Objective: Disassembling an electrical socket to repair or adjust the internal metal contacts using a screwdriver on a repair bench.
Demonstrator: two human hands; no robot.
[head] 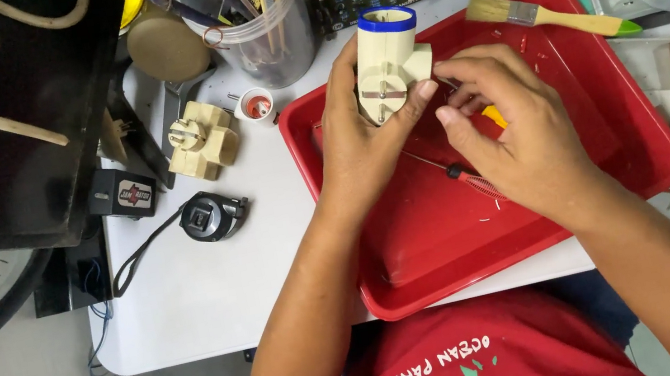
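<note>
While the left hand [359, 142] grips the cream adapter [388, 64], the right hand [503, 126] pinches a small screwdriver [466, 174].

- White bench [190, 305], rounded at its near corner.
- Red tray [618, 129] on its right part.
- Cream plug adapter [201, 141] left of the tray.
- Black tape measure [211, 215] with cord, just below the adapter.
- Clear tool jar [273, 43] at the back.
- Small white roll [256, 106] beside the jar.
</note>
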